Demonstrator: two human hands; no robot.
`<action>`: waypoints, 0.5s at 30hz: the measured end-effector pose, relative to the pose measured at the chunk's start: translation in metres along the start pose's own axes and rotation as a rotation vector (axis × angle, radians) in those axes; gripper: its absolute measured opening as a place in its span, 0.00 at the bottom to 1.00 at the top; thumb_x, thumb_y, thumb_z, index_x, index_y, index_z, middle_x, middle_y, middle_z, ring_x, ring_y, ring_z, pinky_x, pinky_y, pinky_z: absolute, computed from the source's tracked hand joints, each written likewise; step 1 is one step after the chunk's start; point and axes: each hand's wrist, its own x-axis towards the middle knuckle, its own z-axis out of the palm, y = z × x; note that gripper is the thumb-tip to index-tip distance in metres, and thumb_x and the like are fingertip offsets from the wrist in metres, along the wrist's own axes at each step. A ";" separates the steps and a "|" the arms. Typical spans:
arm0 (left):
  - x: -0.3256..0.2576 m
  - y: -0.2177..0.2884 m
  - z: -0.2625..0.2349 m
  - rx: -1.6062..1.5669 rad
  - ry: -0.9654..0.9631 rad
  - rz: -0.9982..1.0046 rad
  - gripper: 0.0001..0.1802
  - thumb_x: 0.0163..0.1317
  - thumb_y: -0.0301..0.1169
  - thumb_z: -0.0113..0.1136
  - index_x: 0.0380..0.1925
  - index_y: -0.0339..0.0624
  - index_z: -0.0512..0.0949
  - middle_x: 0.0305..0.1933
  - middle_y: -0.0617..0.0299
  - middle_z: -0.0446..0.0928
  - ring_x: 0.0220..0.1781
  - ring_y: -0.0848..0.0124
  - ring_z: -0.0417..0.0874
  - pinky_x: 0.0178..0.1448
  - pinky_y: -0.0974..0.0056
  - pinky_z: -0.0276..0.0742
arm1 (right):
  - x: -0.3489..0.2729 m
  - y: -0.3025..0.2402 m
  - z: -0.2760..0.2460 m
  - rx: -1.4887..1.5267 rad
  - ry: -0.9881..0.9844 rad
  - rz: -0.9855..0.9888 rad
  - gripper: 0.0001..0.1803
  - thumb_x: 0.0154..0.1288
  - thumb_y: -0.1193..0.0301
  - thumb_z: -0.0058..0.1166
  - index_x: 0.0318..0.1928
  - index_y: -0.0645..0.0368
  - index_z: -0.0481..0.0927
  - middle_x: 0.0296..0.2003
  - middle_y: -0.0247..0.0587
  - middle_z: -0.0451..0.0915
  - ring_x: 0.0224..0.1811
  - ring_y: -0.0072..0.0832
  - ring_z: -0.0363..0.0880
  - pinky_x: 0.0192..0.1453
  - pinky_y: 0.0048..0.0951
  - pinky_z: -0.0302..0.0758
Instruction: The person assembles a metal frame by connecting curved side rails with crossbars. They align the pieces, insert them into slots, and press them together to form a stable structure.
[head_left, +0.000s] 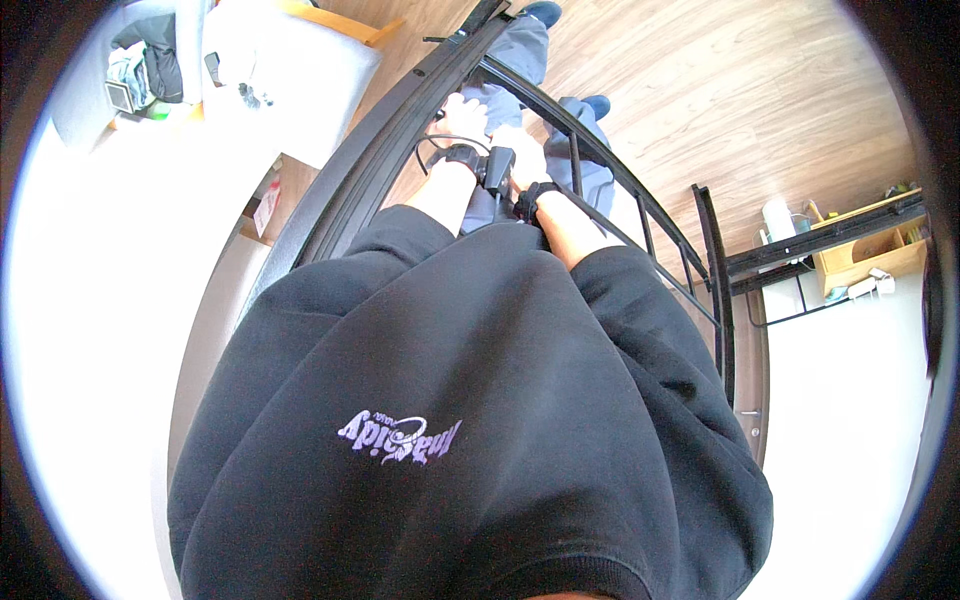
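Reaching forward over the black sweatshirt (470, 400), both hands meet on the black metal rail (400, 140), which runs diagonally ahead, its long axis crossing under them. The left hand (462, 118) and right hand (522, 150) lie side by side, equally near; their grip cannot be told.

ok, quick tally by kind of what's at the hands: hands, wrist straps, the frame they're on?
Hands: 2, left hand and right hand, both against the black metal frame
Black wrist straps: 2, left strap and right strap
Black metal frame: 1
Small black device between the wrists: 1
Total: 6
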 end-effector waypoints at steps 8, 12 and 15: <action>-0.026 0.017 0.017 -0.056 0.357 0.058 0.16 0.70 0.37 0.59 0.40 0.30 0.81 0.28 0.48 0.82 0.27 0.55 0.84 0.26 0.50 0.81 | 0.015 -0.026 -0.012 -0.244 -0.189 0.135 0.17 0.72 0.61 0.51 0.41 0.61 0.87 0.42 0.56 0.89 0.49 0.50 0.89 0.54 0.47 0.84; -0.028 0.017 0.015 0.371 0.341 0.099 0.18 0.69 0.39 0.62 0.48 0.34 0.81 0.45 0.50 0.87 0.37 0.59 0.90 0.33 0.54 0.86 | 0.010 -0.024 -0.013 -0.296 -0.145 0.024 0.19 0.73 0.58 0.51 0.40 0.62 0.86 0.40 0.58 0.88 0.47 0.52 0.89 0.53 0.48 0.84; -0.037 0.026 0.014 0.163 0.346 0.014 0.18 0.69 0.39 0.62 0.46 0.32 0.80 0.43 0.50 0.86 0.36 0.58 0.89 0.33 0.53 0.85 | 0.008 -0.029 -0.015 -0.157 -0.143 0.194 0.20 0.73 0.56 0.51 0.43 0.60 0.87 0.41 0.58 0.88 0.47 0.53 0.89 0.53 0.48 0.84</action>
